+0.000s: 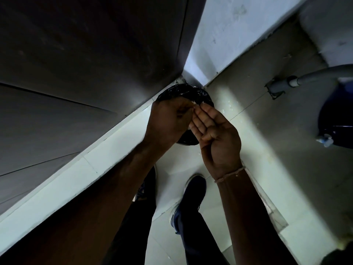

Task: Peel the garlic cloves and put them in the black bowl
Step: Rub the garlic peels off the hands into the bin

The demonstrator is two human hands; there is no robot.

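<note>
Garlic cloves: none visible whole, and no black bowl either. Only a pale papery scrap (pixel 193 102), probably garlic skin, at the meeting fingertips over a bin.

Largest first:
- Dark panel (pixel 76 64), filling the upper left, perhaps a cabinet or counter front.
- Tiled floor (pixel 267 131), pale, flecked with small white bits near the bin.
- White wall (pixel 229 35), meeting the panel in the corner.
- Blue container (pixel 336 111) at the right edge, well apart from the hands.
- Bin with black liner (pixel 183 92), tucked into the corner, directly beneath both hands.
- Left hand (pixel 168 121), back towards the camera, fingers bent over and hidden, tips touching the right hand's; cannot tell whether gripping anything.
- Right hand (pixel 217 134), palm up, fingers (pixel 202 117) straight and held together, holding nothing visible.
- Dark shoe (pixel 193 196) on the floor below the forearms.
- Grey pipe (pixel 305 77) running in from the right.
- Thin thread (pixel 229 175) around the right wrist.

Handling, as a judgement: cloves light, firm, small, slippery once bare; best pinched at the ends between thumb and fingertips, with skin started at the root end. Skin itself weightless, brittle, clinging to damp palms, so better brushed off than shaken.

Looks like skins being brushed into the bin, not peeling proper.

Brands, labels, writing: none readable anywhere.
</note>
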